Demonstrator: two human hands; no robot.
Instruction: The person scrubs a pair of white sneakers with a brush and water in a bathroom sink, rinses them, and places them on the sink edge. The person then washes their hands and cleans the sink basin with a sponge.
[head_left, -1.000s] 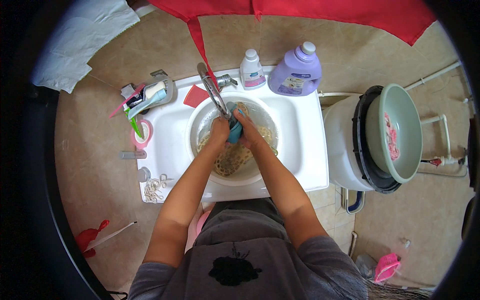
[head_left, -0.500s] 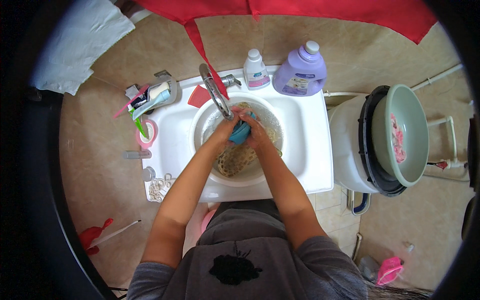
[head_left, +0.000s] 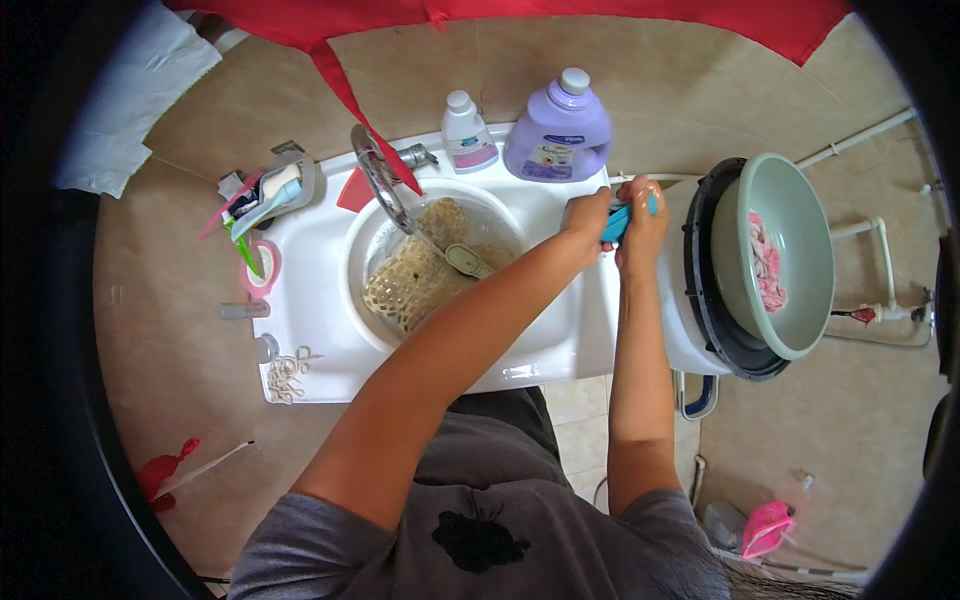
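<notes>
Both my hands are together past the right end of the white sink. Between them is a bunched blue cloth [head_left: 617, 222]. My left hand [head_left: 588, 216] closes on its left side; my right hand [head_left: 643, 222] grips it from the right, wet and shiny. In the sink stands a round white basin [head_left: 352, 292]. Tan perforated pieces [head_left: 410, 285] lie in its water, their exact kind unclear. A pale green oval thing like a brush [head_left: 466, 261] rests on them. The chrome faucet [head_left: 375, 180] bends over the basin, and my left forearm covers its near right part.
A white bottle [head_left: 470, 140] and a lilac detergent jug [head_left: 560, 135] stand at the sink's back edge. To the right, a pale green basin [head_left: 735, 255] with pink cloth sits on a black-rimmed white barrel [head_left: 680, 315]. Toiletries in a clear holder [head_left: 303, 180] are at left.
My hands have lifted the blue cloth out of the basin and carried it right, beyond the sink. The tan pieces and the brush-like thing are now uncovered. The view has shifted slightly.
</notes>
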